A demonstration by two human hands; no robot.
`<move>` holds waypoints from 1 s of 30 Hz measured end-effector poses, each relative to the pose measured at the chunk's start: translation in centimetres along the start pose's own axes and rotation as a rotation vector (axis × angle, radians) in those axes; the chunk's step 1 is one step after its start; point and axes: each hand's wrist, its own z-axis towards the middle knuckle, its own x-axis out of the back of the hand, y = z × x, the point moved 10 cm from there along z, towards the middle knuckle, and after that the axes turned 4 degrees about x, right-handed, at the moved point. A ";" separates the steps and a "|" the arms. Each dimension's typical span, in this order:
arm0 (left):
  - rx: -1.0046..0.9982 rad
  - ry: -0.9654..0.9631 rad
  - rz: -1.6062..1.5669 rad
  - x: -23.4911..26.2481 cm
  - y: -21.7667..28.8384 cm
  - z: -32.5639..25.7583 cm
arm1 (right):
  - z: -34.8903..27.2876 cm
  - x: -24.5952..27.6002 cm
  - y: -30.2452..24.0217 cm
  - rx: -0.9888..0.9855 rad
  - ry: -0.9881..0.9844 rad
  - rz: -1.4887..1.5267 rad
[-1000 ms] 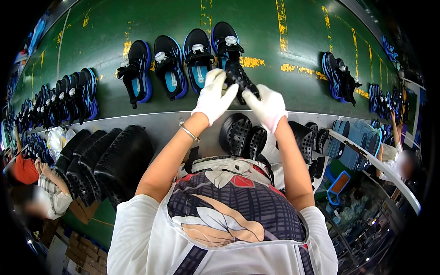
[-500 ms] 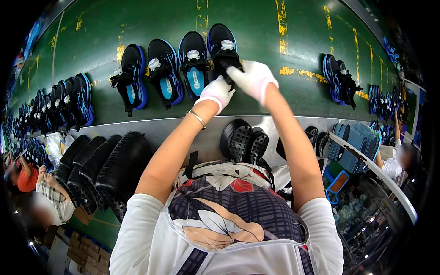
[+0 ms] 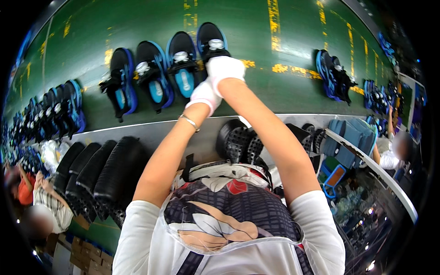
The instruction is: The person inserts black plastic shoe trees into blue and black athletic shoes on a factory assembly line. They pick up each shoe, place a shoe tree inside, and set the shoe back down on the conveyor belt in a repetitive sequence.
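Note:
A black running shoe (image 3: 211,37) with a blue sole edge and a white dial on its upper stands on the green table, toe pointing away. My right hand (image 3: 226,71), in a white glove, covers its opening with curled fingers. Just below and to the left, my gloved left hand (image 3: 206,95) closes at the heel end; its fingertips are partly hidden by the right hand. To the left, in a row, stand three similar shoes: a near one (image 3: 182,45), a middle one (image 3: 150,54) and an outer one (image 3: 121,66), with light-blue insoles showing.
Black shoe lasts (image 3: 117,169) lean along the near side at left, with more black studded blocks (image 3: 238,140) before me. Blue-black shoes (image 3: 331,73) stand at right, and a long row (image 3: 71,103) at left. A metal rail (image 3: 366,160) crosses at right. Other people work on both sides.
My right hand has moved left and turned over the shoe's opening, now hiding more of it. My left hand stays low beside it. The whole view has shifted slightly.

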 end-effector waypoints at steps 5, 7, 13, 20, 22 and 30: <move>-0.075 0.092 0.097 -1.2 -2.7 1.4 | 2.4 0.0 -1.7 0.061 -0.065 -0.103; 0.099 -0.008 0.118 0.9 -0.5 -0.1 | 3.2 -0.3 -1.6 0.068 -0.021 -0.124; 0.138 0.009 0.126 2.2 1.1 -0.8 | 3.1 0.2 -0.9 0.061 -0.021 -0.150; -0.143 0.173 0.328 3.0 2.2 -2.0 | -4.0 5.3 9.4 -0.004 0.095 0.250; -0.110 0.084 0.321 3.0 2.5 -2.0 | -6.4 7.4 20.8 -0.128 0.378 0.246; -0.185 0.133 0.273 2.7 1.9 -1.8 | -14.8 4.7 53.3 -0.819 0.282 0.007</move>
